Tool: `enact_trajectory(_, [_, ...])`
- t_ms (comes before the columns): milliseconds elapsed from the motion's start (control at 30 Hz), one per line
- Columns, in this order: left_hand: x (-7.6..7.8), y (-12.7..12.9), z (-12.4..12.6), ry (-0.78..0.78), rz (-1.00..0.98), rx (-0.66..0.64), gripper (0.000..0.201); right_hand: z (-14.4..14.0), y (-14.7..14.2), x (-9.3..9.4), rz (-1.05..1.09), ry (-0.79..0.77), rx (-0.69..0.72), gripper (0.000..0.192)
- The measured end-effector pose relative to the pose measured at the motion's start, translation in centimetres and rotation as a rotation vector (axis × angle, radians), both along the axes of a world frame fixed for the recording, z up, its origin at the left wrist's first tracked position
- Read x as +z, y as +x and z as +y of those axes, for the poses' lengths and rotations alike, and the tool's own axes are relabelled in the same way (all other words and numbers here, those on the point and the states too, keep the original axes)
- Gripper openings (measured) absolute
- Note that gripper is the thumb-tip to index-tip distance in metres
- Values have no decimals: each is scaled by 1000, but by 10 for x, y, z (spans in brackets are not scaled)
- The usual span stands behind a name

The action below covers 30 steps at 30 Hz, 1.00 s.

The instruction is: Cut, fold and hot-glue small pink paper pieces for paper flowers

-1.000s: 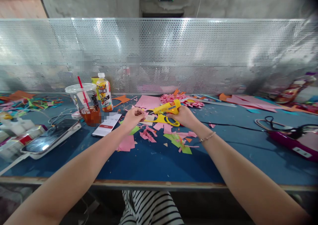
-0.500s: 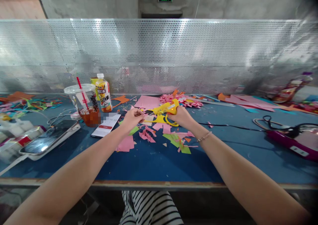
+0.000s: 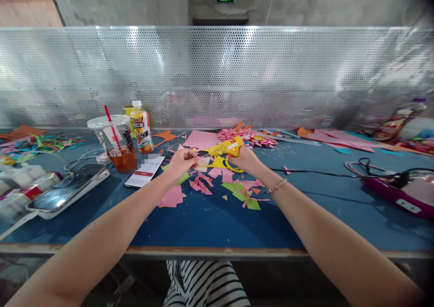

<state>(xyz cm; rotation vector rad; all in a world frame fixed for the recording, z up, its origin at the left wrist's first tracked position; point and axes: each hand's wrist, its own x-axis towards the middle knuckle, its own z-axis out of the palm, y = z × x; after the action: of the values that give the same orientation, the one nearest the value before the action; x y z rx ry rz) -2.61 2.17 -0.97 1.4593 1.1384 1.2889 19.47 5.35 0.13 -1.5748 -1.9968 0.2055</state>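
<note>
My right hand (image 3: 246, 158) grips a yellow glue gun (image 3: 224, 148) by its handle, with the nozzle pointing left. The fingertips of my left hand (image 3: 184, 161) are pinched together on a small piece of pink paper (image 3: 196, 157), mostly hidden by the fingers. The nozzle is close to those fingertips; I cannot tell whether it touches the paper. Beneath the glue gun lie yellow-handled scissors (image 3: 233, 166) on the blue table (image 3: 217, 230). Pink paper scraps (image 3: 201, 183) and green paper scraps (image 3: 249, 197) lie loose below both hands.
A phone (image 3: 145, 171), a drink cup with a red straw (image 3: 113, 137) and a bottle (image 3: 141, 128) stand left. A pile of pink strips (image 3: 251, 136) lies behind. The black cord (image 3: 315, 173) runs right, towards a purple object (image 3: 396, 198). A perforated metal screen (image 3: 217, 76) borders the back.
The glue gun has shifted slightly left, bringing its nozzle nearer to my left fingertips. My left hand has turned a little and stays pinched.
</note>
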Motion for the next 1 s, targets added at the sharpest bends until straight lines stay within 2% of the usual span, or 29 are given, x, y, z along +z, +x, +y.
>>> enact_trajectory(167, [1, 1, -2, -7, -17, 5, 8, -1, 0, 2, 66, 6, 58, 14])
enact_trajectory(433, [1, 1, -1, 1, -5, 9, 8, -6, -3, 3, 67, -2, 30, 13])
enact_trajectory(567, [-1, -1, 1, 14, 7, 27, 8, -3, -2, 0, 132, -27, 38, 21])
enact_trajectory(767, [0, 0, 0, 11, 2, 33, 8, -1, -4, 0, 175, 16, 18, 34])
enact_trajectory(933, [1, 0, -1, 5, -8, 44, 8, -5, -5, 0, 87, 63, 13, 36])
enact_trajectory(1000, [1, 0, 0, 7, -7, 44, 9, -5, -4, -1, 31, 71, -6, 30])
